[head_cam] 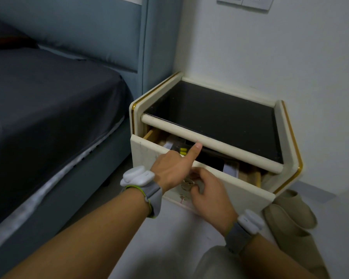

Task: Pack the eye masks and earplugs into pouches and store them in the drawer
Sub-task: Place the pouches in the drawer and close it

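A cream nightstand (286, 125) with a dark glass top stands against the wall. Its top drawer (240, 186) is pulled partly out. Inside I see yellow earplugs (183, 151), a clear pouch (172, 144) and dark items; the rest of the contents are hidden under the top. My left hand (174, 166) rests on the drawer's front edge with the thumb pointing up at the top's rail. My right hand (207, 191) is closed around the gold ring handle (186, 184) on the drawer front.
A bed (48, 101) with a dark sheet and blue-grey headboard fills the left. A pair of beige slippers (290, 220) lies on the floor right of the nightstand. Wall sockets (248, 2) sit above. My knee (216, 262) is at the bottom.
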A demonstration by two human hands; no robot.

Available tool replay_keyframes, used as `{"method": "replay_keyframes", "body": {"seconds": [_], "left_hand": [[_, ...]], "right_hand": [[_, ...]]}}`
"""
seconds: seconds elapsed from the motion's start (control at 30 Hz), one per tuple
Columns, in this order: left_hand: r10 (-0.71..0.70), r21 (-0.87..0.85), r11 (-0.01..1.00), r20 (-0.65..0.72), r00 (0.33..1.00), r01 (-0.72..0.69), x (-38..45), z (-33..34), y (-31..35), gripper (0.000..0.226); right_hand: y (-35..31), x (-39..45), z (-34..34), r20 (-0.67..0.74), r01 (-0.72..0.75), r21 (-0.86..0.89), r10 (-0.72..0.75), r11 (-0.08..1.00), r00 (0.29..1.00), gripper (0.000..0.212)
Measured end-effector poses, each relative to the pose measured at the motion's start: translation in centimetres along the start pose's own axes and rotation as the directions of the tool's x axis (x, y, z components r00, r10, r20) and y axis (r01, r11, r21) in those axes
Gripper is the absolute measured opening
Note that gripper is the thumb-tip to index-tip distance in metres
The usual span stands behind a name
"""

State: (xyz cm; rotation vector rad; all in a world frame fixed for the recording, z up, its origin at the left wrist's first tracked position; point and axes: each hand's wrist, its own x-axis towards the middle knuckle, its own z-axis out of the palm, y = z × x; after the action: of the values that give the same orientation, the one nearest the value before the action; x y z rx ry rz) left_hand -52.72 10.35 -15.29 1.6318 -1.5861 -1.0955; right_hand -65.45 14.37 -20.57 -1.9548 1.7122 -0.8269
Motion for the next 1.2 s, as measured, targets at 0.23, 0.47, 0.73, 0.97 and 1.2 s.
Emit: {"method": "replay_keyframes", "body": {"seconds": [0.23,0.47,0.73,0.97,1.2], "left_hand": [[0.010,-0.089,0.996,0.116,0.993,0.000,0.5,-0.7,1.4,0.077],[-0.018,-0.240,0.969,0.138,0.990,0.052,1.5,-0.2,2.2,0.052],[-0.031,-0.295,0.953,0.133,0.991,0.070,1.8,0.1,1.4,0.078],[-0.023,-0.293,0.952,0.205,0.978,0.084,1.1,-0.8,1.3,0.079],[-0.012,-0.232,0.971,0.212,0.977,0.062,0.8,-2.1,0.3,0.075]], "right_hand": [[1.4,2.2,-0.7,-0.056,0.066,-0.061,-0.070,0.996,0.996,0.037],[2.4,3.6,-1.4,-0.017,0.081,-0.121,-0.083,0.989,0.996,0.038],[2.6,4.9,-1.5,-0.040,0.081,-0.096,-0.085,0.992,0.996,0.037],[3.1,5.2,-1.4,-0.048,0.069,-0.051,-0.072,0.996,0.996,0.037],[3.9,4.9,-0.9,-0.103,0.139,-0.024,-0.141,0.990,0.985,0.039]]}}
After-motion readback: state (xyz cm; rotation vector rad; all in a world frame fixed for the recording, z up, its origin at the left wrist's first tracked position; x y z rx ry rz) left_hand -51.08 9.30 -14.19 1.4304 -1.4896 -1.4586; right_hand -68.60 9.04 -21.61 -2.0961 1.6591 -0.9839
